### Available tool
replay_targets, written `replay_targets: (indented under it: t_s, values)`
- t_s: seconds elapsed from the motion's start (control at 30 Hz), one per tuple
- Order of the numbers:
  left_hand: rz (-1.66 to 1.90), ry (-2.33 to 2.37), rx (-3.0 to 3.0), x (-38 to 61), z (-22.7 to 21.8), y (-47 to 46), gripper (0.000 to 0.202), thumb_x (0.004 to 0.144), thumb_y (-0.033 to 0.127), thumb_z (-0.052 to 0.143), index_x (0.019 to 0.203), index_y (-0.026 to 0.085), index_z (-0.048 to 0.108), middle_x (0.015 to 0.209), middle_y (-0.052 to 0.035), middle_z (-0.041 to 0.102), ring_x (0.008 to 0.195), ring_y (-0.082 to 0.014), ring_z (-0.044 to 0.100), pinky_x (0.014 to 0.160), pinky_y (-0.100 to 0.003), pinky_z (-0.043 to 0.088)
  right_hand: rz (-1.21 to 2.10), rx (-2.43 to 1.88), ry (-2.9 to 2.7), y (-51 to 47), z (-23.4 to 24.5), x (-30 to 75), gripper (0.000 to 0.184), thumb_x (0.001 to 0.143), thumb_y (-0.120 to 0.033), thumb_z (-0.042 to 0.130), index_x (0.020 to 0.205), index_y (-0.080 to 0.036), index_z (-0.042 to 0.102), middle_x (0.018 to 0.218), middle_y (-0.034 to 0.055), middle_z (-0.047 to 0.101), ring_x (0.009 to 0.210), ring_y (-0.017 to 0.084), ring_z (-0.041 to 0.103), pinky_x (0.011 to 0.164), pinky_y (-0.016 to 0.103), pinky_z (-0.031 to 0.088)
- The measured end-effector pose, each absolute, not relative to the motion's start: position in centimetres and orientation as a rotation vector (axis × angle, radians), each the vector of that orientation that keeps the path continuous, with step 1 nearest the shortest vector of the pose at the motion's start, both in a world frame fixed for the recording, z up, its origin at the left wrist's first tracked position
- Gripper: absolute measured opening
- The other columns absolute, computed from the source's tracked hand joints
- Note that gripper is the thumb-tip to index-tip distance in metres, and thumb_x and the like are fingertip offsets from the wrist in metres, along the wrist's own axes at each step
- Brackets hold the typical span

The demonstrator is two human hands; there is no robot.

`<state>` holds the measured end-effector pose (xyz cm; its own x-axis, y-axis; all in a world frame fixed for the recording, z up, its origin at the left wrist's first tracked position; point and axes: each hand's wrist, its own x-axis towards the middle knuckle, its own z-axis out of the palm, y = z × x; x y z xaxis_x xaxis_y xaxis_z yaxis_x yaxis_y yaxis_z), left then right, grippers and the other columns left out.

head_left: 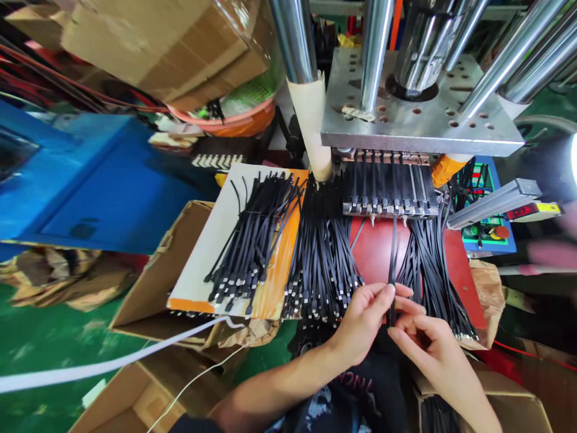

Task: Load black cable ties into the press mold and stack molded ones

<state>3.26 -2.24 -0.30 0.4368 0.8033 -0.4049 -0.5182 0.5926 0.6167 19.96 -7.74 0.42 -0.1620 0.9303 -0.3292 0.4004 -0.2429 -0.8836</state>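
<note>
My left hand (367, 319) pinches a flat black cable (393, 255) between thumb and forefinger at the front edge of the red work surface. Just right of it, my right hand (426, 343) has its fingers closed at the lower end of the same cable. From my hands the cable runs up toward a metal fixture (390, 207) under the press, where several black cables lie side by side in slots. A bunch of loose black cables (426, 258) lies right of the held one. Another thick bunch (320, 252) with metal-tipped plugs lies to its left.
Over the fixture hangs a thick steel press plate (419, 135) on polished columns. More cables (252, 234) rest on a white and orange board (198, 264). A control box (489, 237) with buttons stands right. Cardboard boxes (153, 276) and a blue cabinet (99, 186) are left.
</note>
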Motion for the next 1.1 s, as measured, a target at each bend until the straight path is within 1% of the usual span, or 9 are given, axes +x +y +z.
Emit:
replay_targets:
  t_s: [0.1, 0.17, 0.23, 0.37, 0.47, 0.67, 0.8, 0.93, 1.1]
  values:
    - [0.838, 0.798, 0.705, 2.1, 0.1, -3.4, 0.046, 0.104, 0.057, 0.061, 0.096, 0.014, 0.073, 0.071, -0.0056, 0.077, 0.072, -0.0155, 0.071, 0.086, -0.028, 0.055, 1.483, -1.565, -1.388, -7.2, 0.4, 21.1, 0.034, 0.091, -0.053, 0.077, 0.095, -0.019, 0.077, 0.074, 0.001, 0.065, 0.064, 0.016, 0.058, 0.057, 0.025, 0.047]
    - [0.726, 0.805, 0.844, 1.2, -0.1, -4.4, 0.049, 0.107, 0.057, 0.055, 0.097, 0.013, 0.073, 0.071, -0.0068, 0.077, 0.07, -0.0165, 0.071, 0.083, -0.029, 0.055, 1.397, -1.545, -1.246, -6.3, 0.4, 20.7, 0.039, 0.092, -0.053, 0.075, 0.116, -0.022, 0.078, 0.089, 0.0052, 0.073, 0.076, 0.019, 0.067, 0.062, 0.026, 0.053]
    - [0.582, 0.8, 0.936, 0.4, -0.4, -5.1, 0.051, 0.109, 0.055, 0.05, 0.1, 0.011, 0.074, 0.078, -0.0099, 0.08, 0.072, -0.0187, 0.073, 0.081, -0.03, 0.057, 1.251, -1.533, -1.154, -5.3, 0.1, 19.1, 0.038, 0.097, -0.052, 0.071, 0.12, -0.023, 0.079, 0.098, 0.0064, 0.074, 0.08, 0.019, 0.068, 0.064, 0.027, 0.055]
    - [0.523, 0.925, 1.217, -0.5, 0.1, -3.5, 0.04, 0.11, 0.044, 0.051, 0.118, 0.013, 0.076, 0.115, -0.0125, 0.081, 0.106, -0.0234, 0.075, 0.1, -0.034, 0.055, 1.079, -1.488, -1.143, -4.3, -1.0, 15.9, 0.023, 0.1, -0.043, 0.069, 0.105, -0.025, 0.082, 0.084, 0.0016, 0.068, 0.063, 0.014, 0.06, 0.055, 0.025, 0.048]
    - [0.709, 0.955, 1.414, -0.5, 1.4, -0.1, 0.045, 0.102, 0.043, 0.067, 0.139, 0.017, 0.069, 0.135, -0.0119, 0.074, 0.121, -0.0243, 0.07, 0.108, -0.034, 0.052, 1.057, -1.408, -1.247, -4.7, -1.6, 15.4, 0.014, 0.1, -0.034, 0.071, 0.096, -0.024, 0.081, 0.087, 0.002, 0.069, 0.072, 0.016, 0.062, 0.064, 0.026, 0.051]
    - [0.806, 0.64, 1.58, 0.2, 2.2, 4.5, 0.04, 0.101, 0.047, 0.068, 0.085, 0.014, 0.084, 0.087, -0.0098, 0.079, 0.087, -0.0197, 0.069, 0.084, -0.03, 0.053, 0.901, -1.36, -1.376, -5.2, -1.2, 15.4, 0.031, 0.105, -0.028, 0.061, 0.075, -0.021, 0.066, 0.08, 0.001, 0.059, 0.078, 0.017, 0.06, 0.072, 0.026, 0.05]
    - [0.771, 0.654, 1.437, 0.2, 1.9, 4.9, 0.041, 0.097, 0.053, 0.073, 0.084, 0.016, 0.085, 0.09, -0.0097, 0.077, 0.086, -0.0197, 0.069, 0.081, -0.03, 0.053, 0.917, -1.416, -1.383, -5.6, -1.3, 15.5, 0.022, 0.106, -0.03, 0.058, 0.088, -0.023, 0.07, 0.09, 0.0035, 0.062, 0.085, 0.019, 0.06, 0.076, 0.029, 0.05]
    - [0.712, 0.671, 1.292, 0.1, 2.0, 5.2, 0.048, 0.088, 0.063, 0.078, 0.085, 0.016, 0.087, 0.087, -0.0077, 0.073, 0.081, -0.0191, 0.067, 0.075, -0.029, 0.052, 0.937, -1.468, -1.395, -5.7, -1.4, 15.8, 0.028, 0.105, -0.033, 0.061, 0.079, -0.022, 0.064, 0.076, 0.0008, 0.054, 0.07, 0.017, 0.05, 0.064, 0.029, 0.042]
    - [0.709, 0.687, 1.33, 0.4, 2.8, 5.4, 0.057, 0.086, 0.069, 0.076, 0.074, 0.014, 0.083, 0.081, -0.0076, 0.069, 0.072, -0.0168, 0.061, 0.065, -0.029, 0.047, 0.926, -1.458, -1.405, -5.1, -0.9, 15.7, 0.036, 0.104, -0.033, 0.062, 0.071, -0.021, 0.055, 0.072, -0.0013, 0.05, 0.067, 0.015, 0.047, 0.063, 0.028, 0.039]
